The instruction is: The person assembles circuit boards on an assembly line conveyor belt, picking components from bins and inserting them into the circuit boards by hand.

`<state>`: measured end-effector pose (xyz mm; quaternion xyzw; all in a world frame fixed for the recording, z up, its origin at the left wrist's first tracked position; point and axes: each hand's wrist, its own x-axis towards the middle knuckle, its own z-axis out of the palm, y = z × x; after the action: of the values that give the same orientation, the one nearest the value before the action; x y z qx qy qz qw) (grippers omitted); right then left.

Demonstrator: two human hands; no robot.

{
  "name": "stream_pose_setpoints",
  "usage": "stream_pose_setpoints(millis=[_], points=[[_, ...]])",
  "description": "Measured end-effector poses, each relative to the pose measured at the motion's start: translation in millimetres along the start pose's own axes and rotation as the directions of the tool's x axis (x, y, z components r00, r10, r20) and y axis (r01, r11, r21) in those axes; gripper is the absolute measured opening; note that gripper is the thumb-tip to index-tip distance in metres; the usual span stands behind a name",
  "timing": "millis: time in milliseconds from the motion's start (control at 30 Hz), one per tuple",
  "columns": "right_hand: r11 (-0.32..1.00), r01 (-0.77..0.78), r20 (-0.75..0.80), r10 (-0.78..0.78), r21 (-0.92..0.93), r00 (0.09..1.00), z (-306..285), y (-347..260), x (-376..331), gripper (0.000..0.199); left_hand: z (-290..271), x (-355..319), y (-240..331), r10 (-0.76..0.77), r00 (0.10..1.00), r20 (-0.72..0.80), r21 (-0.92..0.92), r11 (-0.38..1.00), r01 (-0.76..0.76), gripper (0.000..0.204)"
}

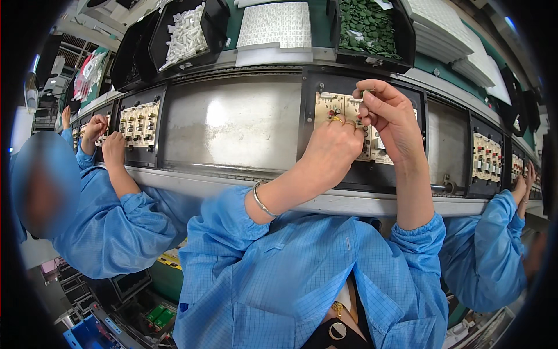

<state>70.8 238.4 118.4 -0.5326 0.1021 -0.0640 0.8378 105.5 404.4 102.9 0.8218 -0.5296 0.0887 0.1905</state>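
Observation:
My left hand (pixel 332 148), with a metal bracelet at its wrist, reaches over a tan circuit board (pixel 323 104) set in a black carrier (pixel 361 178). Its fingers are bent together and rest on the board among small parts; whatever they grip is hidden beneath them. Just above the board's far right part, my right hand (pixel 396 119) pinches a small dark green disc-shaped component (pixel 366 92) between thumb and forefinger. Red and black components (pixel 334 112) stand on the board beside my left fingertips. Both hands cover much of the board's right half.
Beyond the line stand a black bin of green disc components (pixel 369 32), a white foam tray (pixel 274 26) and a bin of white parts (pixel 185 35). Co-workers in blue sit left (pixel 116 227) and right (pixel 485 262), beside other boards (pixel 139 124). A metal rail (pixel 331 203) runs along the front.

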Motion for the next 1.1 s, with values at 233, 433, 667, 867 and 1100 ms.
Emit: stream_pose_setpoints(millis=[233, 433, 667, 867, 1100], points=[[0.969, 0.067, -0.013, -0.073, -0.238, 0.997, 13, -1, -3, 0.026, -17, -7, -29, -0.075, 0.997, -0.008, -0.337, 0.939, 0.068, 0.014], [0.895, 0.027, -0.007, -0.034, -0.446, 0.999, 21, 2, -7, 0.016, -32, -21, -52, -0.201, 0.972, 0.122, -0.429, 0.873, 0.234, 0.013], [0.761, 0.094, 0.058, -0.074, -0.642, 0.996, 22, 3, -3, 0.018, -24, -22, -47, -0.171, 0.983, 0.063, -0.444, 0.878, 0.181, 0.023], [0.591, 0.128, 0.016, -0.191, -0.797, 0.981, 16, -7, -5, 0.02, -24, -21, -48, -0.134, 0.99, 0.052, -0.494, 0.858, 0.142, 0.026], [0.49, 0.101, 0.034, -0.144, -0.866, 0.989, 12, -8, -9, 0.016, -19, -23, -51, -0.149, 0.986, 0.073, -0.548, 0.82, 0.164, 0.029]])
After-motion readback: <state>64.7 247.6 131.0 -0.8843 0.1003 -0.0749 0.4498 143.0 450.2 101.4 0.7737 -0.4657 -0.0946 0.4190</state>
